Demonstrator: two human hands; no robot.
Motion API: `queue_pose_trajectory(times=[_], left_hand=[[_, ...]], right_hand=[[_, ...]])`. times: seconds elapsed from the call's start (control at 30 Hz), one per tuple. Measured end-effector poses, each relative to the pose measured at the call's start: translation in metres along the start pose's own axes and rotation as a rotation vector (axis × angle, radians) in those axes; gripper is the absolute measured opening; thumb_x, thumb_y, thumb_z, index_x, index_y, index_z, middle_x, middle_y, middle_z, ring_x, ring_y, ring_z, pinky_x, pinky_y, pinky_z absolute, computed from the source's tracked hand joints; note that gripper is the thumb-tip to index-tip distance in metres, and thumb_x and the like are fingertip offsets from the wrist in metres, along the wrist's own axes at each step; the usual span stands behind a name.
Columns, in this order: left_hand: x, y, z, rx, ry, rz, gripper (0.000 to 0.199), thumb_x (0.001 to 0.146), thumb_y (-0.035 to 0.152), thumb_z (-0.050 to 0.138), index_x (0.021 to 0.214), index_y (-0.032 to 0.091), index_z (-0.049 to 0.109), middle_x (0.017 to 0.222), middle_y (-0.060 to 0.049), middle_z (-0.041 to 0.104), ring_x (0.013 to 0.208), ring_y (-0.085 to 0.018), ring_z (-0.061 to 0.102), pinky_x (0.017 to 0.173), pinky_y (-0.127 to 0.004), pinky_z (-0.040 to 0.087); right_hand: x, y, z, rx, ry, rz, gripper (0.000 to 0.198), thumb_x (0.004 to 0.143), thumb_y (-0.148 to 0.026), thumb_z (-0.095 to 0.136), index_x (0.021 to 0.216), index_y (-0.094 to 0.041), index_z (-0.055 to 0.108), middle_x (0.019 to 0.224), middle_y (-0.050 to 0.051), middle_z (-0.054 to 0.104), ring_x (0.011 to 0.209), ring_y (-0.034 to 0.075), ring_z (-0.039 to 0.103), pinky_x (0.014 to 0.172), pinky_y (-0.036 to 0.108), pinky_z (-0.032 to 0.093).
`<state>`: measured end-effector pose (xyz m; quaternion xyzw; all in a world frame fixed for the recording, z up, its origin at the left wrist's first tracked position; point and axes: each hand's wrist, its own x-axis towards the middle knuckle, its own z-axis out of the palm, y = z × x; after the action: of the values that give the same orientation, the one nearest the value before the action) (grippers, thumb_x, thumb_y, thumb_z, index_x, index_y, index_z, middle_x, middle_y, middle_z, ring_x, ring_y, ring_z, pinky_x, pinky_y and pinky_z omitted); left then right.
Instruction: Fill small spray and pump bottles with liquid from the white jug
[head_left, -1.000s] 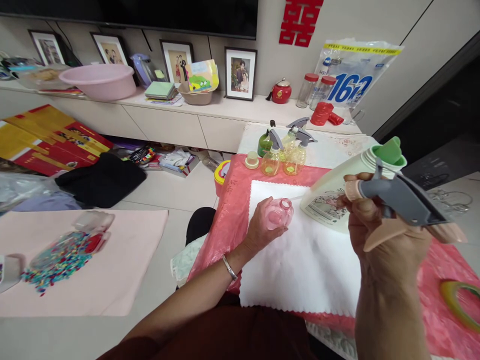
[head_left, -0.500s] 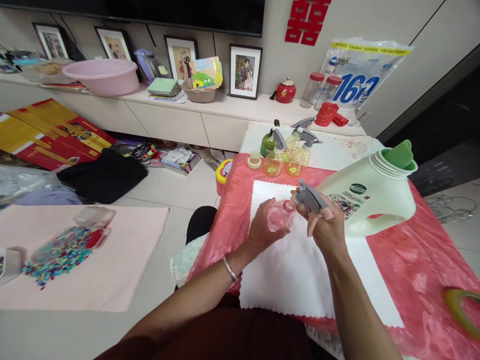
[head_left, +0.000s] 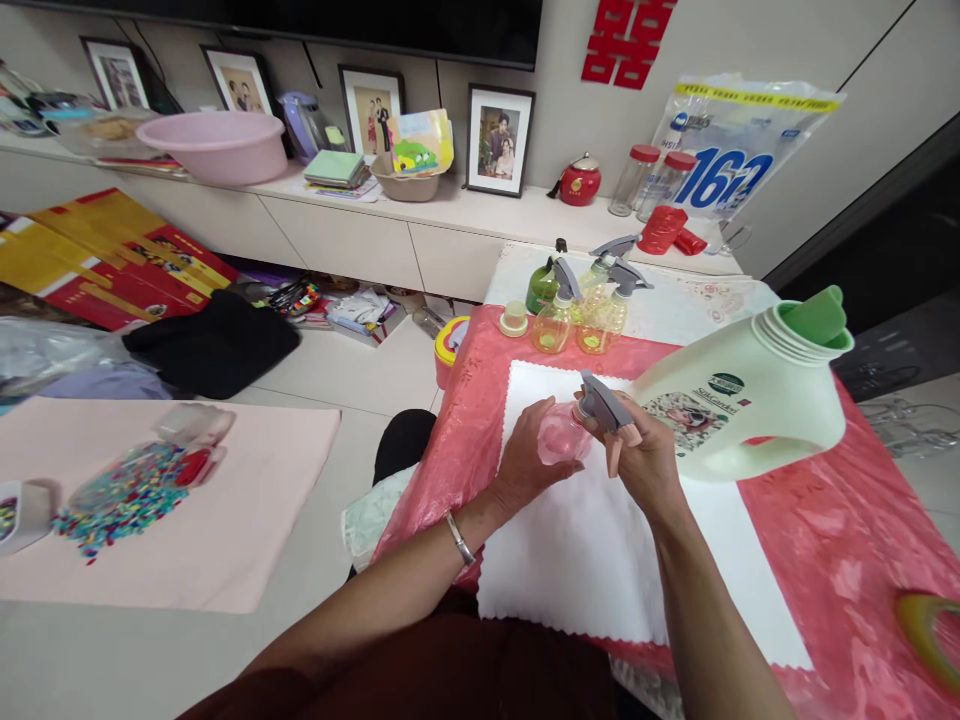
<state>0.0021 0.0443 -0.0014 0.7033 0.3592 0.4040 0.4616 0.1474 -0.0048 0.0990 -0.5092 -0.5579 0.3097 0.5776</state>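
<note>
My left hand (head_left: 531, 452) is wrapped round a small pink see-through spray bottle (head_left: 561, 436), tilted with its neck to the right. In my right hand (head_left: 646, 446) is a grey trigger spray head (head_left: 604, 404) with a pinkish trigger, gripped at its neck. The spray head sits at the bottle's mouth; my fingers hide whether its thread has caught. Both hands are above a white cloth (head_left: 577, 560) with a scalloped edge. Just right of them stands a big pale green jug (head_left: 739, 400) with a green spout in its opening.
Several spray bottles (head_left: 553, 328) with grey heads stand at the table's back, beside a pale cap (head_left: 514, 318). Red plastic sheeting (head_left: 832, 550) covers the table, with a tape roll (head_left: 930, 625) at right. Colourful small pieces (head_left: 124, 500) lie on a pink mat (head_left: 225, 560) to the left.
My right hand has moved left and brought the spray head onto the bottle's mouth, closing the gap between them. My left hand still holds the bottle in nearly the same place.
</note>
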Motion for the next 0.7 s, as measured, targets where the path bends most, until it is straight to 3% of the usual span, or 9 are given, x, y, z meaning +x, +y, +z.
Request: queue_pose_trajectory(times=[0.27, 0.7], left_hand=[[0.000, 0.001, 0.000, 0.014, -0.001, -0.002, 0.101, 0.063, 0.058, 0.089, 0.145, 0.024, 0.042, 0.148, -0.015, 0.051, 0.138, -0.038, 0.050, 0.116, -0.060, 0.044], [0.001, 0.007, 0.001, 0.018, 0.024, -0.026, 0.101, 0.060, 0.056, 0.092, 0.143, 0.023, 0.043, 0.145, -0.015, 0.054, 0.136, -0.039, 0.053, 0.115, -0.061, 0.046]], right_hand=[[-0.001, 0.009, -0.004, -0.084, -0.017, -0.043, 0.032, 0.097, -0.045, 0.072, 0.113, -0.018, 0.070, 0.118, 0.007, 0.058, 0.110, 0.020, 0.060, 0.097, 0.036, 0.056], [-0.002, 0.012, 0.005, -0.208, 0.051, -0.143, 0.021, 0.098, -0.036, 0.060, 0.103, -0.016, 0.067, 0.118, 0.007, 0.059, 0.107, 0.018, 0.059, 0.090, 0.031, 0.053]])
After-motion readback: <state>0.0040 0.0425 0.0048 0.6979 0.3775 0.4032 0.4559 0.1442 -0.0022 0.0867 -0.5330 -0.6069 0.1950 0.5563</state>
